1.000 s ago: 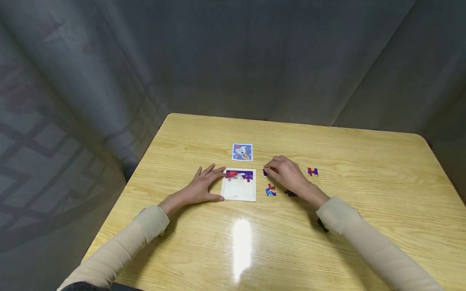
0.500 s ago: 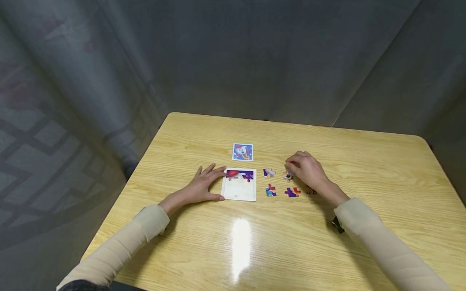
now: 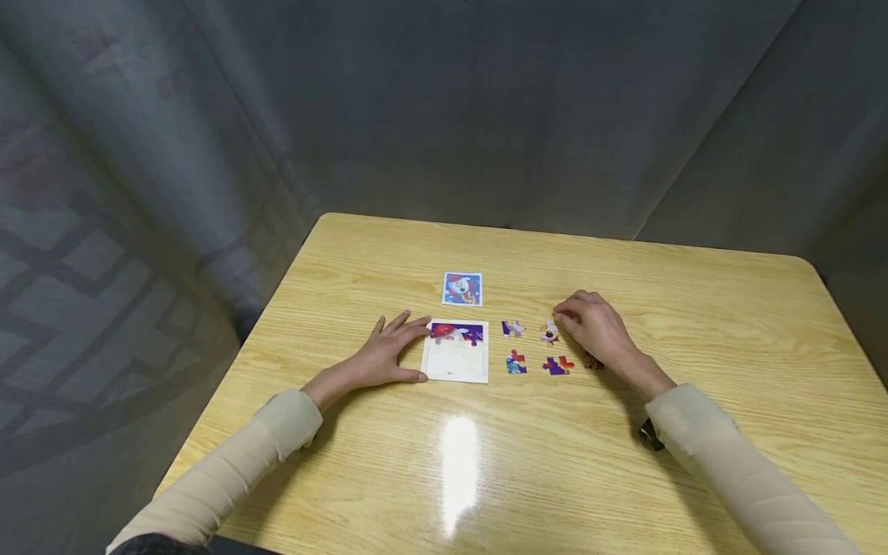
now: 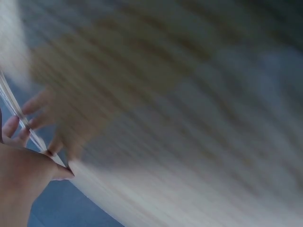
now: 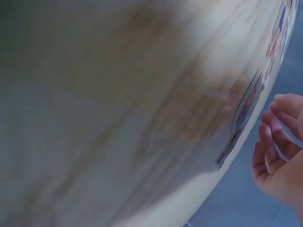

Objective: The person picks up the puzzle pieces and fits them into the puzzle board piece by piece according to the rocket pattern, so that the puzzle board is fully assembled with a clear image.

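A square white puzzle tray [image 3: 455,362] lies on the table, its top row filled with purple and red puzzle pieces. My left hand [image 3: 384,356] rests at the tray's left side, fingers spread, fingertips and thumb touching its edge. To the right lie loose jigsaw pieces, among them a purple-white one [image 3: 513,329], a blue-red one [image 3: 516,362] and a purple-orange one [image 3: 557,366]. My right hand [image 3: 595,327] hovers just right of a white piece with a dark round spot [image 3: 549,332]. Its fingers are loosely bent, and nothing shows between them in the right wrist view.
A small square picture card [image 3: 462,289] with a white-and-red cartoon figure lies behind the tray. Another dark piece [image 3: 593,361] is partly covered by the right hand. The wooden table [image 3: 388,478] reaches back to a grey curtain [image 3: 486,116].
My right hand has moved right, from over the purple-white piece to beside the white one. Its new position covers a red-purple piece seen earlier. The left hand and tray have stayed in place.
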The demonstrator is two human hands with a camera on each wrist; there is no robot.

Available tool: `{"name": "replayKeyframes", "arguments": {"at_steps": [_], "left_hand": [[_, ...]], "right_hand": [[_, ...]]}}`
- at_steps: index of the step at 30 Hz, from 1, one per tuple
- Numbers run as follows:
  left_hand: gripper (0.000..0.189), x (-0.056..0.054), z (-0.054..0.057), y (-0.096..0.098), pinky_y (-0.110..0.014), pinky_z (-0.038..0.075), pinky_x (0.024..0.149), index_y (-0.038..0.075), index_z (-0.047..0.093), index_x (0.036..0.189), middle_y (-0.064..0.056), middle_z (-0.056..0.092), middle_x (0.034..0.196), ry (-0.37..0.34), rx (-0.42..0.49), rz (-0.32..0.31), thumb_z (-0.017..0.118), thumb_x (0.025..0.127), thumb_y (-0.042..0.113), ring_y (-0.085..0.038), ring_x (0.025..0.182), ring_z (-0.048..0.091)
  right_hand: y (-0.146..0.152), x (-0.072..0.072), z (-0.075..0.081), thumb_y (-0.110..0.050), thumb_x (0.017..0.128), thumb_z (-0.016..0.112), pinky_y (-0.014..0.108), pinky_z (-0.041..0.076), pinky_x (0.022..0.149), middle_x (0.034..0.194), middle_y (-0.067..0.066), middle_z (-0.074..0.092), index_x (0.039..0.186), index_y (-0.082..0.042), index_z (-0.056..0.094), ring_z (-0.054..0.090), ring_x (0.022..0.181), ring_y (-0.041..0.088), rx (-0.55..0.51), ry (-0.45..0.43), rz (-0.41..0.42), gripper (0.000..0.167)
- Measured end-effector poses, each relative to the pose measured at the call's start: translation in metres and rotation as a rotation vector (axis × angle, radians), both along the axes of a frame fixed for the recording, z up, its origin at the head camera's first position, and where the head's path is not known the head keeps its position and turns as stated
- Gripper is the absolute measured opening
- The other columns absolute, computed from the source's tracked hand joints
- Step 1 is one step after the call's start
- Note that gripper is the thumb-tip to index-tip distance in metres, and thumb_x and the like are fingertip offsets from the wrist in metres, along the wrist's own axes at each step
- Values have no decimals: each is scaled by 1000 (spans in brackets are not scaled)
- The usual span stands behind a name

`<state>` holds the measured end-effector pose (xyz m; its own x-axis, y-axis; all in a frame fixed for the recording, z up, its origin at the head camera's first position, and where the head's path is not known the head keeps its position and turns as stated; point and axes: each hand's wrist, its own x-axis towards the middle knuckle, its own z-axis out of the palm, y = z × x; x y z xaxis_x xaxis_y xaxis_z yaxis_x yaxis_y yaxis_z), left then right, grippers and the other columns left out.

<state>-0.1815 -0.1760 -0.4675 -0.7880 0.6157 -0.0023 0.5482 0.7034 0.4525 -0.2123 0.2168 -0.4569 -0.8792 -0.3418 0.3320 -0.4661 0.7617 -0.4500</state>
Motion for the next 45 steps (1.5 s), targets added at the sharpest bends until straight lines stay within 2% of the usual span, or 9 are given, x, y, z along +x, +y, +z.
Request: {"name": "replayKeyframes", "arguments": {"at_steps": [4,9,15,19,23,27,33,40,45], "left_hand": [[78,0,0,1,-68,3,109,14,43,143,-4,28,157,-1,0,0,74,80,49,-35,146,10],[78,0,0,1,-68,3,109,14,43,144,-4,27,157,-5,-5,2,74,81,49,-34,146,10],[79,0,-1,-1,-68,2,109,14,42,144,-4,27,157,-3,-2,4,74,80,49,-35,146,10],[79,0,-2,-1,-68,3,109,15,42,144,-3,27,157,-1,-2,2,74,80,50,-35,146,10],[79,1,-3,-1,-68,3,109,16,41,144,-3,27,158,-3,-6,0,73,80,51,-35,146,10],[79,2,-1,-1,-68,3,109,15,42,144,-4,27,157,2,-5,-1,73,81,50,-35,146,10],[79,2,3,0,-68,2,109,14,43,144,-4,28,157,-1,-2,3,74,80,49,-35,146,10],[79,2,1,0,-67,2,109,13,43,144,-5,28,157,-1,-8,2,74,80,49,-35,146,10],[79,2,0,-1,-68,3,109,13,43,143,-4,28,157,5,-1,0,74,80,49,-35,146,10]], "right_hand": [[-5,2,2,-8,87,71,43,50,70,91,9,65,97,-1,73,57,84,26,17,-12,21,13],[-9,4,3,-14,88,71,42,48,71,95,8,66,102,-4,73,56,86,26,40,-81,40,18],[-17,4,5,-22,88,72,43,43,75,106,10,64,116,-5,69,53,90,26,102,-156,114,33],[-27,2,7,-26,85,75,47,44,78,111,13,62,120,-3,66,53,92,29,133,-157,136,42],[-38,1,6,-25,83,77,44,44,73,108,12,61,118,-3,68,52,88,28,128,-123,159,42],[-46,0,6,-23,85,75,42,43,71,107,12,61,115,-4,70,52,88,28,105,-140,164,36],[-54,-4,9,-20,85,75,45,44,75,109,13,61,111,-4,70,52,90,29,82,-174,156,31],[-57,-8,8,-20,85,76,49,44,88,108,14,61,106,-2,68,53,99,32,77,-224,145,29],[-58,-8,6,-24,83,77,47,44,86,104,13,62,102,-2,67,53,96,30,99,-208,120,30]]}}
